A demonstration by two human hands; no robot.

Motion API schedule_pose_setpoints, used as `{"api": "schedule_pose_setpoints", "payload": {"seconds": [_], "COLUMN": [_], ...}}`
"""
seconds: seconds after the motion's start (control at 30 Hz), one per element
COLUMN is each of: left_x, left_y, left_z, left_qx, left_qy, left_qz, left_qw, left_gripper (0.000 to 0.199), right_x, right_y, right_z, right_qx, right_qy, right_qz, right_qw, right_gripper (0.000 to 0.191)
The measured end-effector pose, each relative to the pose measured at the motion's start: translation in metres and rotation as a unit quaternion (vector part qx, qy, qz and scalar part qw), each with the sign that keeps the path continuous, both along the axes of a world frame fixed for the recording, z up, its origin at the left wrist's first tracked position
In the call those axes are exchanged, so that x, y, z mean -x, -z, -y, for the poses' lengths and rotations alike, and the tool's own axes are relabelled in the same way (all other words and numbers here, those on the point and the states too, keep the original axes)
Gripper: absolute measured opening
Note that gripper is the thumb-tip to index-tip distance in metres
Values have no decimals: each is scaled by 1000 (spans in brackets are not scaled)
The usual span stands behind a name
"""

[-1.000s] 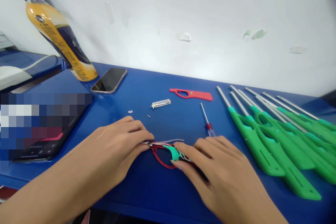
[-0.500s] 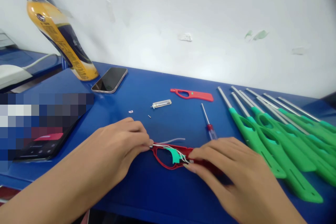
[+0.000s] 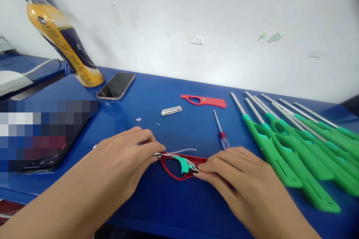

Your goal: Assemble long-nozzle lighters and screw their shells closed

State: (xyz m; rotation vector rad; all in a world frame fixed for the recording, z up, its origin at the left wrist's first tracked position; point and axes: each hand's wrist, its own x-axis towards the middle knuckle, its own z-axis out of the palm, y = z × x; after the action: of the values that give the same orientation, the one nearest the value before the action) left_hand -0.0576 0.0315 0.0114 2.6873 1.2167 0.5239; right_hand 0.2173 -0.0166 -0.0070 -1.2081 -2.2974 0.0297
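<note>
Between my hands lies an opened red lighter casing (image 3: 171, 175) with a teal trigger (image 3: 183, 165) and thin white wires running along it. My left hand (image 3: 131, 157) pinches the narrow nozzle end, where a bit of metal shows at the fingertips. My right hand (image 3: 235, 175) grips the handle end, hiding most of it. A loose pale tube (image 3: 185, 151) sticks out above the casing. Beyond lie a clear fuel tank (image 3: 171, 111), a matching red casing half (image 3: 206, 101) and a tiny metal pin (image 3: 158, 124).
A screwdriver (image 3: 221, 130) lies just past my right hand. Several green long-necked lighters (image 3: 294, 157) are spread on the right. A phone (image 3: 116, 86), a yellow drink bottle (image 3: 66, 41) and a dark, partly blurred-out device (image 3: 56, 153) are on the left. A white wall (image 3: 218, 15) closes the back.
The view has shifted slightly. My left fingers have moved a little at the nozzle end, and more metal shows there. My right hand keeps its grip on the handle end.
</note>
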Motion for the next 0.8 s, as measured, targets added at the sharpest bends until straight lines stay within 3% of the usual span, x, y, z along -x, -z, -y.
{"api": "schedule_pose_setpoints", "payload": {"seconds": [0.23,0.5,0.8], "left_x": [-16,-21,-23], "left_y": [0,4,8], "left_z": [7,3,8], "left_qx": [49,54,72], "left_qy": [79,125,127], "left_qz": [-3,52,40], "left_qw": [996,989,989], "left_gripper": [32,27,27], "right_x": [-1,3,3], "right_y": [1,2,-2], "right_z": [-1,1,4], "right_qx": [5,-5,3], "right_qy": [0,-11,-14], "right_qz": [5,24,18], "right_qw": [1000,1000,1000], "right_gripper": [27,38,19]}}
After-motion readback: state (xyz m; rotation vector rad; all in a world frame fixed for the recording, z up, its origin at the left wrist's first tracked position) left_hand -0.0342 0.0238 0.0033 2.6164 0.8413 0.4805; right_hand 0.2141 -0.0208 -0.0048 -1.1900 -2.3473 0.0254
